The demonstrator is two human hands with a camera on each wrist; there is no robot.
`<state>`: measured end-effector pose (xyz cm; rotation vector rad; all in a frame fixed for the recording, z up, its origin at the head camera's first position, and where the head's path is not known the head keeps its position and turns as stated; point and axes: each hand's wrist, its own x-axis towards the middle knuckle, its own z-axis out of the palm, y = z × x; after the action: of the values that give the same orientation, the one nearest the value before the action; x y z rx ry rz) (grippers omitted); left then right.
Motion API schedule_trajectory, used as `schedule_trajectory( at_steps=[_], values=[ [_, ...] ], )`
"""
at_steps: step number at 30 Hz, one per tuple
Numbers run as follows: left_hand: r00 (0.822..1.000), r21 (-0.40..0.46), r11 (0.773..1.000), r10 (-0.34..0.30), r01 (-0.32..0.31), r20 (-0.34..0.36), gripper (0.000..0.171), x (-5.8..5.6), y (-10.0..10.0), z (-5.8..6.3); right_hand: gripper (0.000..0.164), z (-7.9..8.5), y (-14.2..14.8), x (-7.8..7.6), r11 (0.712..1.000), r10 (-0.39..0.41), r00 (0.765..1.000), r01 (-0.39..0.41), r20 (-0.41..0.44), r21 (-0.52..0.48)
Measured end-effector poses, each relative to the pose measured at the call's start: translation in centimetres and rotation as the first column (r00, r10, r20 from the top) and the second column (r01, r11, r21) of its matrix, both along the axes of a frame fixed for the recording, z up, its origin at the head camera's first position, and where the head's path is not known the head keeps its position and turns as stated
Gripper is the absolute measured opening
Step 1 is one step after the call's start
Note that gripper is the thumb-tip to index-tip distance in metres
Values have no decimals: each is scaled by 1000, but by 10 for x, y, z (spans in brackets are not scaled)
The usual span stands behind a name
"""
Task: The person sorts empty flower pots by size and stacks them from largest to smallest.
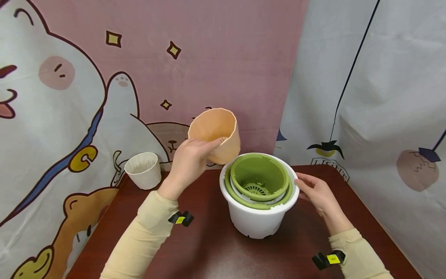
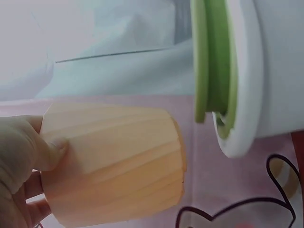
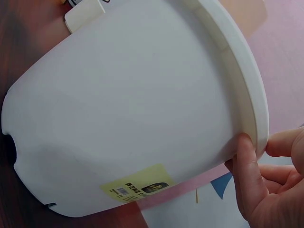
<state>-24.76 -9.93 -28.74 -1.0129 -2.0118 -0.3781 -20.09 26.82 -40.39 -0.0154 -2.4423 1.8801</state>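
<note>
In the head view my left hand (image 1: 188, 159) grips a peach-orange flower pot (image 1: 228, 145) by its rim, thumb at the near edge. The pot is tilted in the air just behind and left of a large white flower pot (image 1: 256, 223). Nested inside the white pot are green pots (image 1: 260, 170), with a pale rim showing between them. My right hand (image 1: 318, 193) pinches the white pot's rim at its right side; the right wrist view shows the fingers (image 3: 247, 166) at that rim. A yellow label (image 3: 137, 183) is stuck on the white pot's wall.
A small cream flower pot (image 1: 143, 170) stands at the table's back left corner. The dark red table (image 1: 202, 248) ends at the back against a cartoon-printed pink cloth (image 1: 216, 50). A pale grey cloth (image 1: 390, 77) hangs along the right side.
</note>
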Motion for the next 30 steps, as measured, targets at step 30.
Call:
schedule_trajectory(
  at_steps=[30],
  values=[
    [987,-85,985,-156,153,-36,49,25,52,0,56,0,0,0,1000,-10,1000,10,-4,22]
  ],
)
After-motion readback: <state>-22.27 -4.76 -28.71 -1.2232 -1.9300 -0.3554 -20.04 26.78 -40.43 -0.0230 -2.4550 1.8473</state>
